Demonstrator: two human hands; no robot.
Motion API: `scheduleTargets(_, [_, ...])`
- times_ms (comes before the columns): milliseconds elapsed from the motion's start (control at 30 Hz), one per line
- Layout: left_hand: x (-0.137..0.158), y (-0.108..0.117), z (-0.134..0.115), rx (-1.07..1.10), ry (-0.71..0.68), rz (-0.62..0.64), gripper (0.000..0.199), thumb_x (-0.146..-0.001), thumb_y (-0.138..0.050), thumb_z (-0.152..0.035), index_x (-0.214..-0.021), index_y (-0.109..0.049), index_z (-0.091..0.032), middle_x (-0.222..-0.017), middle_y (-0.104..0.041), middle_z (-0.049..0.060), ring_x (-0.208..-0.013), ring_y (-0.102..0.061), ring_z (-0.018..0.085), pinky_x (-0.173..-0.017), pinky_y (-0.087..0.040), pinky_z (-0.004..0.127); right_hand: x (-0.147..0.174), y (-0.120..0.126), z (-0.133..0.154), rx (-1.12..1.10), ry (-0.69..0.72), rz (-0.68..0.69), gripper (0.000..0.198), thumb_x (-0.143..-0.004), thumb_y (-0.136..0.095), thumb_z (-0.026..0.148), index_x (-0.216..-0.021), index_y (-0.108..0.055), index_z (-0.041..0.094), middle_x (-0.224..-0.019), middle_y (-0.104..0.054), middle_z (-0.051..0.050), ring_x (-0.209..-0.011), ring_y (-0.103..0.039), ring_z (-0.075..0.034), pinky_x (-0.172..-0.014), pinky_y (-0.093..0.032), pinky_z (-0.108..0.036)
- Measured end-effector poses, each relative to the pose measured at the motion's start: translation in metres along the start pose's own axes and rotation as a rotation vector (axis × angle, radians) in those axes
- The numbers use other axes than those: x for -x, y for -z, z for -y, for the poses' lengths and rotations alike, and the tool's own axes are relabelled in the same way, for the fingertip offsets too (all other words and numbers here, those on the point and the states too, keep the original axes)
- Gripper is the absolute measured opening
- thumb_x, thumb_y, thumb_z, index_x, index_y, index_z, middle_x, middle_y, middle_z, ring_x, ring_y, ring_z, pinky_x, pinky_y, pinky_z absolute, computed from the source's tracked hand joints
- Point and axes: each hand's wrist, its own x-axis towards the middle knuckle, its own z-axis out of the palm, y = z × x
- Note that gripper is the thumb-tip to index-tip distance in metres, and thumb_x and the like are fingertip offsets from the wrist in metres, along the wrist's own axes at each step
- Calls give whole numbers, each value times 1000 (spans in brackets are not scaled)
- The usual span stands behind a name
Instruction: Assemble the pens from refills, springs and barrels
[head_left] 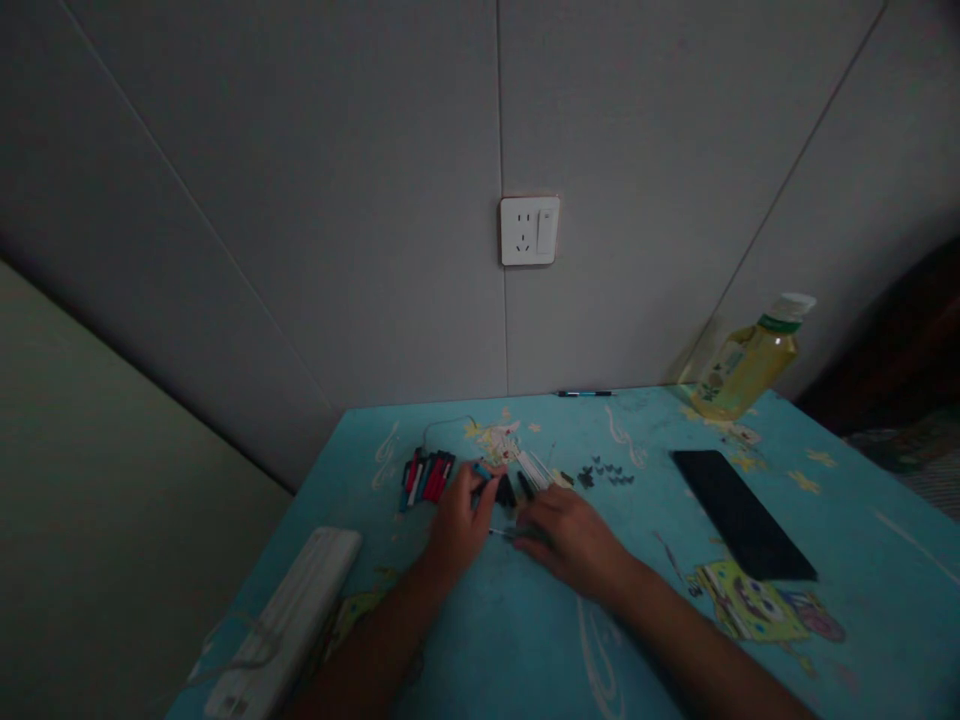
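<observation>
My left hand [461, 515] is closed, its thumb and fingers pinching a short blue pen barrel [481, 471]. To its right, my right hand [568, 532] is bent low over the table, fingertips together at a thin, pale pen refill [501, 533]. Dim light and blur hide the exact grip. Beyond my left hand lies a group of red, blue and black pen barrels [431, 477]. Black pen parts [507, 490] lie between the hands. White refills [534, 468] lie just beyond my right hand, with small dark pieces [609, 470] further right.
A blue cartoon-print cover [517, 620] spans the table. A white power strip [300, 610] lies at left, a dark flat slab [742, 512] at right. A bottle of yellow liquid [742, 365] stands back right; a pen [584, 393] lies near the wall, below a socket [529, 231].
</observation>
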Motion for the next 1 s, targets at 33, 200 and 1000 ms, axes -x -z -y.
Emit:
scheduleTargets(33, [-1,0,0,12,3,-14,17,-83,-67,-27,-99,-64,-23,-93,-70,8,-97,-64,26,-96,-43,39,1,-2,0,16,3,24,19,-82,-71,37,-94,-68,22,-89,-67,-6,-91,-61,-24,-84,-47,-36])
scheduleTargets(200, [-2,0,-3,40,-23,-2,17,-86,-63,-29,-102,-62,-24,-104,-68,10,-105,-61,27,-100,-40,40,2,-11,-2,57,10,58,8,-84,-69,28,-89,-68,22,-86,-64,-5,-86,-61,-21,-82,-47,-32])
scheduleTargets(1000, [-4,5,-7,-213,-208,46,21,-93,-49,-26,-103,-68,-23,-95,-64,8,-94,-58,24,-86,-42,34,-3,10,-10,-42,-125,-169,14,-95,-45,26,-96,-58,21,-82,-65,-3,-72,-62,-17,-67,-46,-26])
